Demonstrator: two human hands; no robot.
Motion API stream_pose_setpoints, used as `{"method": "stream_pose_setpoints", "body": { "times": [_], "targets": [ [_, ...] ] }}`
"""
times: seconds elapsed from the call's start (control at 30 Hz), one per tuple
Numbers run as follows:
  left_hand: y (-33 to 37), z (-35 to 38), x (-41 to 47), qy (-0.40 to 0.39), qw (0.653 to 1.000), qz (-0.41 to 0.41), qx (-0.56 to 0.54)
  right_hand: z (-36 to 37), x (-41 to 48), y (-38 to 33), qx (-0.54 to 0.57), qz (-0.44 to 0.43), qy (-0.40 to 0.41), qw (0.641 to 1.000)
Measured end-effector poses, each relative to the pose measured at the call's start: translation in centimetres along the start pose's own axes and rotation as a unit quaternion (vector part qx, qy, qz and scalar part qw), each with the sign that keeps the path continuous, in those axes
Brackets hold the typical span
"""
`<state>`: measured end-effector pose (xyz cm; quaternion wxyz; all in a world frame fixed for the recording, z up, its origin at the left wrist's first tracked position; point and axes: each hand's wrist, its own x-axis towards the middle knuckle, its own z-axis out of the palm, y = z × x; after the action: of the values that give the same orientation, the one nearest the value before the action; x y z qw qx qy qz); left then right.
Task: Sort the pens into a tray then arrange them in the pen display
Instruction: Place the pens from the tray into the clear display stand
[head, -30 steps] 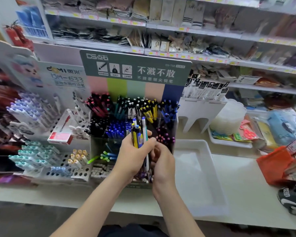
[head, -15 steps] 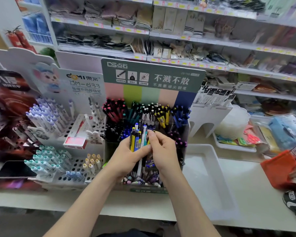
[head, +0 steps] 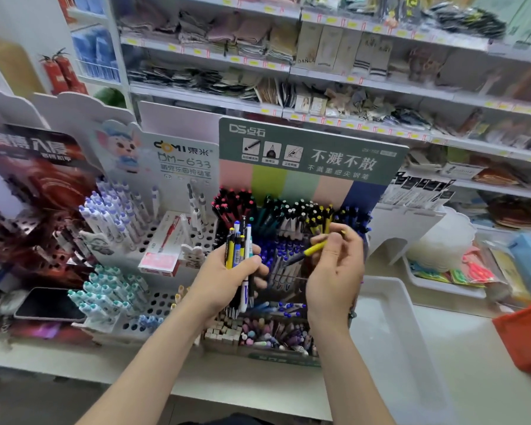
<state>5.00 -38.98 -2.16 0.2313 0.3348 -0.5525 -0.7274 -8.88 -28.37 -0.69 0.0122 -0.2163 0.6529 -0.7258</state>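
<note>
Our left hand grips a bundle of pens upright, fingers curled round the barrels, in front of the left columns of the pen display. Our right hand pinches a single yellow-and-black pen between thumb and fingertips. The pen is tilted, its yellow end toward two o'clock, over the display's blue pens. The display stands at twelve o'clock from our hands, its compartments packed with red, green, white, yellow and blue pens. The white tray lies on the counter at four o'clock from the display, close against its right side. At nine o'clock stands a white peg rack of lilac and teal pens.
</note>
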Motion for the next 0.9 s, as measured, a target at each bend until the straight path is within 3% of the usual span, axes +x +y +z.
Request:
{"method": "stream_pose_setpoints", "body": {
  "times": [0.13, 0.37, 0.47, 0.53, 0.63, 0.7, 0.8, 0.9],
  "targets": [
    [-0.1, 0.3, 0.4, -0.032, 0.999, -0.006, 0.028, -1.7, 2.8, 1.3, -0.115, -0.134, 0.088, 0.98],
    [0.2, 3.4, 1.2, -0.085, 0.996, -0.026, -0.012, -2.6, 7.7, 3.8, -0.303, -0.207, -0.041, 0.929],
    [0.2, 4.3, 1.5, -0.098, 0.995, -0.029, -0.012, -2.9, 8.6, 4.5, -0.426, -0.239, -0.044, 0.872],
    [0.2, 4.9, 1.6, -0.107, 0.994, -0.031, -0.014, -2.9, 8.6, 4.5, -0.463, -0.216, -0.011, 0.86],
    [0.2, 5.5, 1.9, -0.116, 0.993, -0.036, 0.009, -2.4, 7.4, 2.7, -0.385, -0.223, -0.027, 0.895],
    [0.5, 5.8, 2.1, -0.135, 0.99, -0.027, 0.045, -1.9, 6.1, 0.8, -0.291, -0.213, -0.149, 0.921],
    [1.1, 6.0, 2.1, -0.168, 0.976, -0.006, 0.135, -1.7, 4.6, -0.6, -0.299, -0.181, -0.294, 0.89],
    [1.4, 5.9, 1.7, -0.166, 0.972, -0.005, 0.167, -1.9, 5.2, -0.4, -0.27, -0.132, -0.293, 0.908]
  ]
}}
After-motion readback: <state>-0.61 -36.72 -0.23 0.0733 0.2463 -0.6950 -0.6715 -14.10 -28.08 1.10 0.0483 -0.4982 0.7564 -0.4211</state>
